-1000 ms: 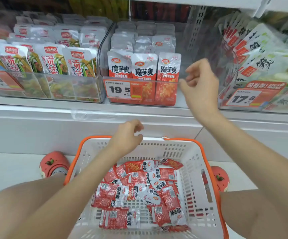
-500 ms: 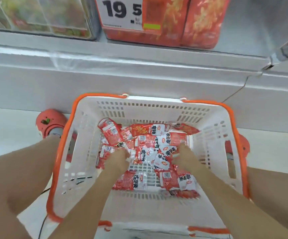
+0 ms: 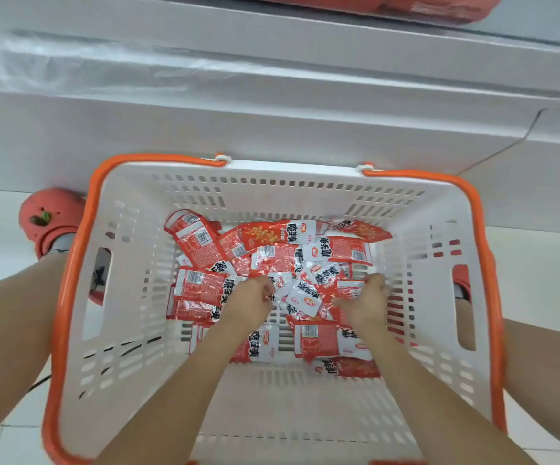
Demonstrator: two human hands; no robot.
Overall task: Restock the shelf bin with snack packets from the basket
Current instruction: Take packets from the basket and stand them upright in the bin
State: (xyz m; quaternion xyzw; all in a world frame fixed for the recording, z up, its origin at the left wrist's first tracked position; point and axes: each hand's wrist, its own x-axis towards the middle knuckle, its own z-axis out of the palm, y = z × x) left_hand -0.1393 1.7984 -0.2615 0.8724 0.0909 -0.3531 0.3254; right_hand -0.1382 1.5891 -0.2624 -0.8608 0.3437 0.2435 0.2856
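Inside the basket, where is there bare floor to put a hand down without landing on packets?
Bare basket floor shows along the near wall, below the lowest snack packets, and in a narrower strip by the right wall. The middle and far end are crowded, where the left hand and right hand dig in.

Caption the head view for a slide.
Both hands, left and right, dig into snack packets in the basket.

Bright, even light; soft blur; edges bowed
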